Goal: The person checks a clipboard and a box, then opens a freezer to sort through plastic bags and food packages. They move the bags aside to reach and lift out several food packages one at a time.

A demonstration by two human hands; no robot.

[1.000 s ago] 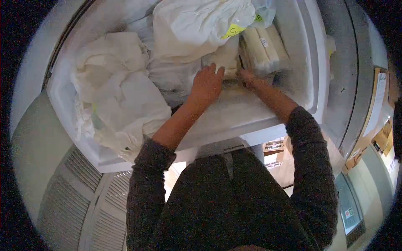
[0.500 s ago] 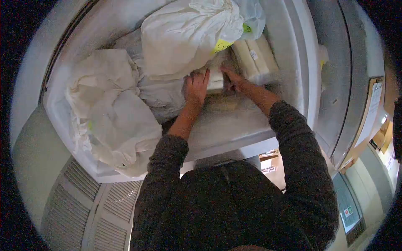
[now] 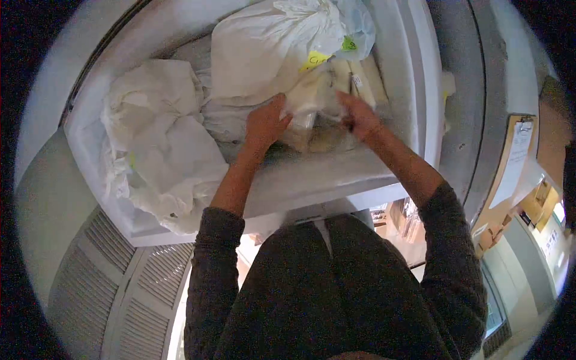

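Inside a white chest, a pale block wrapped in clear plastic [image 3: 307,96] lies between my two hands. My left hand [image 3: 268,123] is at its left side, thumb and fingers curved around its edge. On the other side my right hand [image 3: 358,116] grips the plastic, somewhat blurred, with its fingers bent together. A large white bag [image 3: 258,54] with a yellow label rests just above the block. More pale wrapped packs [image 3: 367,81] sit to the right, one bearing a small white label.
A crumpled white bag [image 3: 162,132] fills the chest's left part. The chest's front rim [image 3: 324,204] runs between my body and the packs. A clipboard [image 3: 513,156] hangs at the right. Louvred panels [image 3: 90,270] stand at lower left.
The wrapped block has come up from among the packs and shows more fully. My hands have moved apart, the left one leftward, the right one rightward. The view has shifted slightly.
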